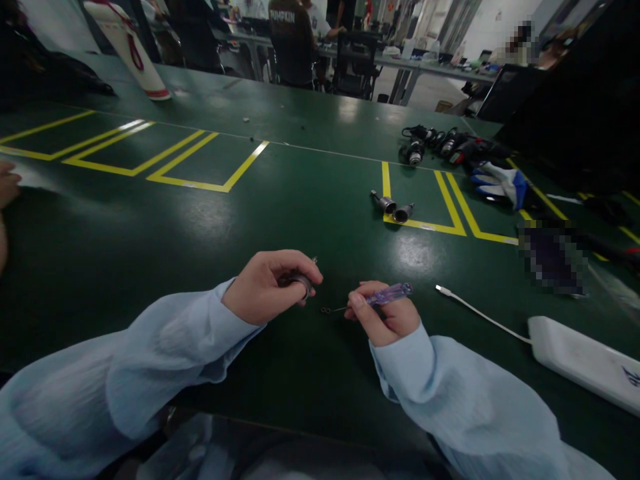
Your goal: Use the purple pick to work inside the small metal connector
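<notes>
My left hand (pixel 270 287) is closed around a small dark metal part with a rounded, ring-like rim (pixel 305 285); most of it is hidden by the fingers. A thin tip pokes out above the forefinger. In my right hand (pixel 383 321) is a screwdriver with a clear purple handle (pixel 393 293), pinched between thumb and fingers, its thin shaft pointing left. Close to the shaft's tip, small dark ring-shaped pieces (pixel 326 310) show; I cannot tell whether they touch it. A gap separates the two hands above the green table (pixel 300 220).
Two dark metal cup-shaped parts (pixel 401 212) lie ahead on yellow tape. Farther right are cabled black tools (pixel 415 153), blue-white gloves (pixel 500 185) and a blurred-out dark object (pixel 550 259). A white box (pixel 585 357) with a cable is at right; another person's hand (pixel 7 183) is at left.
</notes>
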Demonstrator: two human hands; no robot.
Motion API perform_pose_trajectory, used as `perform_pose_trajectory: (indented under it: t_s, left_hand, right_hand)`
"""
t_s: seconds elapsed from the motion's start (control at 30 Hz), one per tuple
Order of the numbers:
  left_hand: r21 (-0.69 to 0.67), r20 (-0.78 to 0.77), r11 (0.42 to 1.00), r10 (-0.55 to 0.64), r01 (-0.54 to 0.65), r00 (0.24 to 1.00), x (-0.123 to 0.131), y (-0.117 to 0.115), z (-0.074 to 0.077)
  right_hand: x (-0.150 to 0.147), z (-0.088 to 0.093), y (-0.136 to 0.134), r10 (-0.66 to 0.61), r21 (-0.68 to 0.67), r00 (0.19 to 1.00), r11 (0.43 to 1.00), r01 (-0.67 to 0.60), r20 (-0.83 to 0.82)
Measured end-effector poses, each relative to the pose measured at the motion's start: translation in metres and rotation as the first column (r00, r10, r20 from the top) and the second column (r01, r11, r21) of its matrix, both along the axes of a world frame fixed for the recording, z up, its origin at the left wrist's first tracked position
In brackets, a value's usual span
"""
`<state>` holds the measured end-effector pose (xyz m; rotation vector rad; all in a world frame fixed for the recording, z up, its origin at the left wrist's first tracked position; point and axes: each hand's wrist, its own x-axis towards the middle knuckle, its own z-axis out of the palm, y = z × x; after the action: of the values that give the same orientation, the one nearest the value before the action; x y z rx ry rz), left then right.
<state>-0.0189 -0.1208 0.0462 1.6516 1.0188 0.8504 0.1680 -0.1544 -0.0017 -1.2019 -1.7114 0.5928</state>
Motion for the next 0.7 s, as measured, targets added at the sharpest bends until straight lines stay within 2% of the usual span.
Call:
perform_pose_trajectory:
  t_s: [0.17,0.33,0.43,0.5,0.6,0.7]
  left_hand:
    - [-0.037,-0.043,0.995,-0.091,0.089,0.995,0.001,-0.005,0.008]
    - [-0.105,-0.047,0.992,-0.067,0.062,0.997,0.002,-0.004,0.007]
    - [-0.194,-0.003,0.981,-0.014,0.013,1.0,0.003,-0.004,0.007]
    - [-0.261,0.04,0.965,0.012,-0.001,0.999,0.003,-0.003,0.007]
    - [-0.322,0.056,0.946,0.048,-0.028,0.997,0.002,-0.001,0.006]
    - [-0.316,0.032,0.946,0.082,-0.068,0.996,0.001,0.001,0.004]
  right_hand:
    - [-0.001,0.005,0.0,0.037,0.035,0.997,0.999,-0.039,0.067]
    - [0.001,0.011,0.0,0.079,0.089,0.981,0.991,-0.096,0.174]
    - [0.001,0.011,-0.002,0.081,0.021,0.981,0.996,-0.086,0.175]
    - [0.0,0.008,-0.003,0.094,-0.105,0.99,0.991,-0.083,0.103]
    - [-0.003,0.003,-0.003,0.088,-0.325,0.981,0.935,-0.141,-0.171]
    - [-0.004,0.003,-0.001,0.061,-0.379,0.861,0.881,-0.284,-0.505]
